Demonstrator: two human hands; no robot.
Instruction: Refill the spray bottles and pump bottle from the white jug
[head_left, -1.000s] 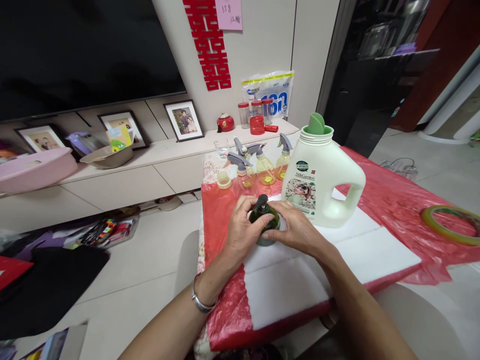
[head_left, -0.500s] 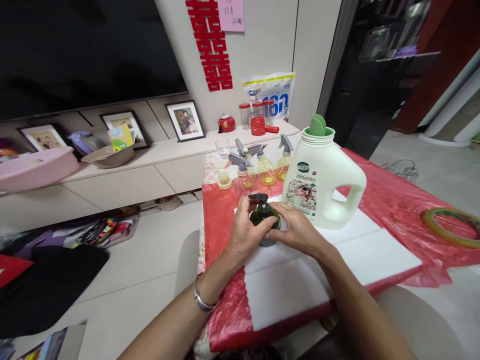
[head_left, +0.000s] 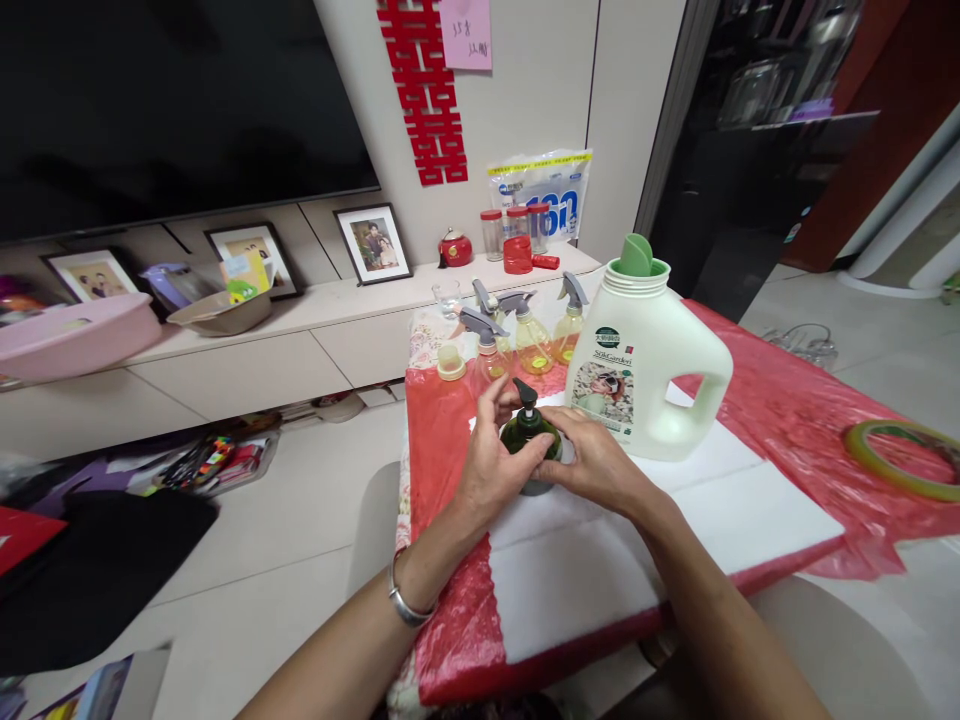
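Observation:
A small dark green pump bottle (head_left: 531, 428) with a black pump head stands upright on the white sheet (head_left: 559, 590). My left hand (head_left: 495, 452) wraps its left side, thumb across the front and fingers up near the pump. From the right, my right hand (head_left: 596, 458) grips the same bottle, its thumb meeting the left one. Just beyond my right hand is a large pale green jug (head_left: 634, 360) with a green scoop-like piece (head_left: 636, 255) in its uncapped neck. Several clear spray bottles (head_left: 534, 345) with grey triggers stand behind the pump bottle, beside a cream cap (head_left: 450, 362).
Red plastic film (head_left: 442, 430) covers the table under the white sheet. A roll of tape (head_left: 892, 462) lies at the right. On the cabinet behind stand a framed photo (head_left: 373, 244), a red pot (head_left: 454, 247), red-lidded jars (head_left: 491, 235) and a pink basin (head_left: 75, 335).
The pump's spout has turned from pointing left to pointing up-left, away from me. Fingers of my left hand have shifted beside the pump head. Both hands stay around the bottle.

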